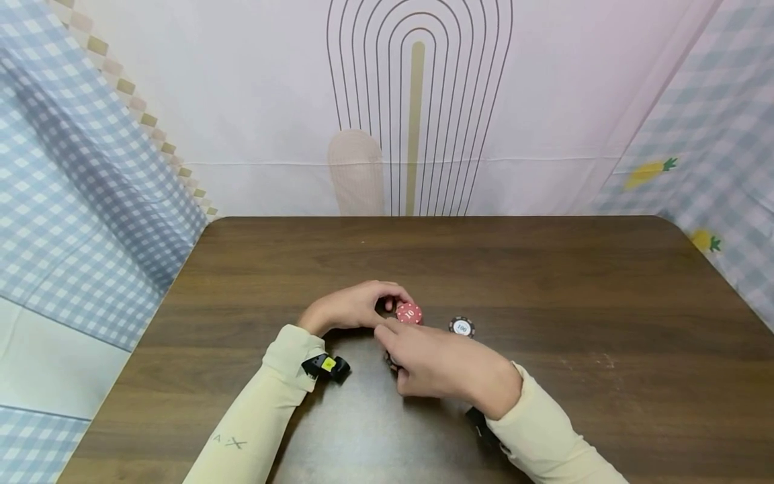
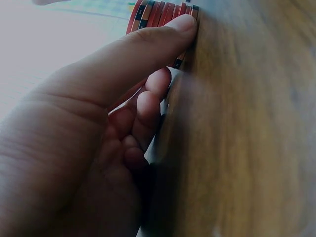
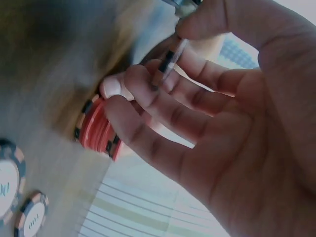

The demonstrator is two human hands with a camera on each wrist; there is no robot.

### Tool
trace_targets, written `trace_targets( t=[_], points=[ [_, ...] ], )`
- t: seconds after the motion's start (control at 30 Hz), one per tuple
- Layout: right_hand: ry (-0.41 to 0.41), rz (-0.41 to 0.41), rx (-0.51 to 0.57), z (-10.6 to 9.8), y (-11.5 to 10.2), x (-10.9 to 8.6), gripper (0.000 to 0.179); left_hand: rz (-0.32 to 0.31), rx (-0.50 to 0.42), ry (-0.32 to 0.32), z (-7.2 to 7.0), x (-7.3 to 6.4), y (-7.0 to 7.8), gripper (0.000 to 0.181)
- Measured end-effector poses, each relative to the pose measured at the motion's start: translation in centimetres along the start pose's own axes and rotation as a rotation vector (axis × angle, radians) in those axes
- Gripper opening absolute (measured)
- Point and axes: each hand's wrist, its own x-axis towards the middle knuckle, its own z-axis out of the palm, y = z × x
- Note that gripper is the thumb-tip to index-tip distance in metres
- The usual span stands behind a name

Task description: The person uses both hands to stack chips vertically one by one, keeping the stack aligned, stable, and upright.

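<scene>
A stack of poker chips [image 1: 409, 313], mostly red with some black-and-orange edges, stands upright on the table with a red 10 chip on top. My left hand [image 1: 363, 306] holds the stack between thumb and fingers, its thumb against the edges in the left wrist view. Just nearer and to the right, my right hand [image 1: 450, 363] pinches one black-and-orange poker chip [image 3: 168, 64] on edge, largely hidden in the head view. Its fingertips are close beside the stack; whether they touch it I cannot tell.
A black-edged 100 chip [image 1: 462, 327] lies on the brown wooden table [image 1: 544, 269], right of the stack. In the right wrist view two such chips lie there, a nearer one [image 3: 7, 182] and a farther one [image 3: 33, 217]. A patterned cloth [image 1: 260, 101] hangs behind the table.
</scene>
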Motion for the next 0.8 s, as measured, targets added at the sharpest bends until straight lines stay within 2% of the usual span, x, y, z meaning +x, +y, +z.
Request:
trace_targets(
  t=[0.23,0.37,0.53,0.63,0.8],
  points=[
    [0.19,0.033,-0.098,-1.1,0.9,-0.5,0.02,0.0,-0.066,-0.002,0.0,0.0,0.0,0.047],
    [0.265,0.083,-0.136,-1.6,1.6,-0.6,0.023,-0.006,-0.096,0.01,0.0,0.1,0.0,0.038],
    [0.38,0.135,-0.215,-1.4,2.5,-0.6,0.021,-0.004,-0.088,0.016,0.0,0.1,0.1,0.031],
    [0.412,0.151,-0.215,-1.1,3.0,-0.5,0.021,-0.001,-0.073,0.013,-0.1,0.1,0.2,0.031],
    [0.375,0.172,-0.169,-0.6,3.3,-0.2,0.022,-0.005,-0.069,0.009,-0.1,0.2,0.2,0.031]
  ],
)
